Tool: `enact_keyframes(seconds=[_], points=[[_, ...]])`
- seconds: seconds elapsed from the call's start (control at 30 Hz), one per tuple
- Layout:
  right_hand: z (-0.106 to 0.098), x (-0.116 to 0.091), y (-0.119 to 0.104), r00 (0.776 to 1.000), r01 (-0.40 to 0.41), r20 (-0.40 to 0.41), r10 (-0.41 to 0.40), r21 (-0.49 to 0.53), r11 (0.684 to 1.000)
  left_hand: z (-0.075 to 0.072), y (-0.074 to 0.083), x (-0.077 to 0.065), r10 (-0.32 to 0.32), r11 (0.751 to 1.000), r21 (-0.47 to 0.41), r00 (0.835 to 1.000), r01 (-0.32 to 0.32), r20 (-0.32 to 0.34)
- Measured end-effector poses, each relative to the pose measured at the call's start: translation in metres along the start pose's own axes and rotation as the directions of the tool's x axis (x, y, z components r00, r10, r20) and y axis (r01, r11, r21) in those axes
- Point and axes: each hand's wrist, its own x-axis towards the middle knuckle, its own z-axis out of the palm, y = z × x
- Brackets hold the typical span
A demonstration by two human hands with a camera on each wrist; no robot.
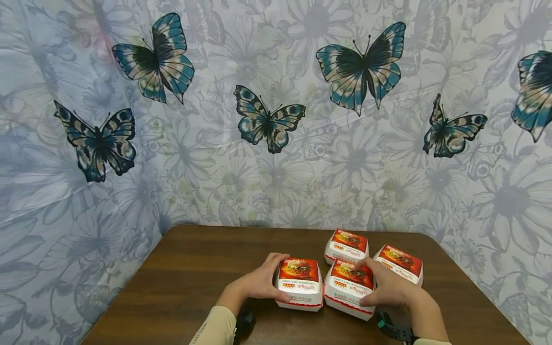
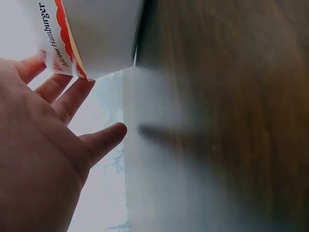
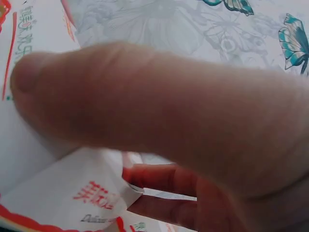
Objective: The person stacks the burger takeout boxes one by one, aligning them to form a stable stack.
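Four-sided white card hamburger boxes with red burger-picture lids stand on a brown wooden table. My left hand [image 1: 255, 282] grips the leftmost hamburger box [image 1: 299, 285] from its left side, thumb at the front and fingers toward the back corner. In the left wrist view, fingertips touch this box's lower wall [image 2: 104, 34], and one finger stands off it. The right hand [image 1: 390, 286] holds the front middle hamburger box [image 1: 347, 287] by its right side. Its thumb [image 3: 87, 92] lies across the box wall in the right wrist view. These two boxes stand side by side, front edges nearly meeting.
Behind the right-held box stands another hamburger box [image 1: 347, 245], and a further box [image 1: 401, 262] sits to its right, partly behind my right hand. The wooden table [image 1: 207, 254] ends at a butterfly-patterned cloth [image 1: 276, 191]. Dark straps [image 1: 394, 330] circle the wrists.
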Motion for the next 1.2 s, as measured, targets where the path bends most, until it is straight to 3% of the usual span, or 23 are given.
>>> enact_keyframes(seconds=[0.27, 0.83, 1.2], points=[[-0.007, -0.005, -0.004, 0.997, -0.034, -0.075, 0.033, -0.011, 0.999, 0.003, -0.001, 0.003, 0.001, 1.000, 0.007, 1.000, -0.001, -0.008], [-0.012, -0.007, -0.015, 0.983, -0.013, -0.182, 0.024, 0.060, 0.998, 0.006, 0.003, 0.005, 0.009, 0.997, 0.082, 1.000, -0.006, -0.030], [-0.005, 0.002, -0.028, 0.983, 0.060, -0.177, -0.046, 0.073, 0.996, 0.005, 0.003, 0.004, 0.014, 0.997, 0.081, 0.999, -0.011, -0.037]])
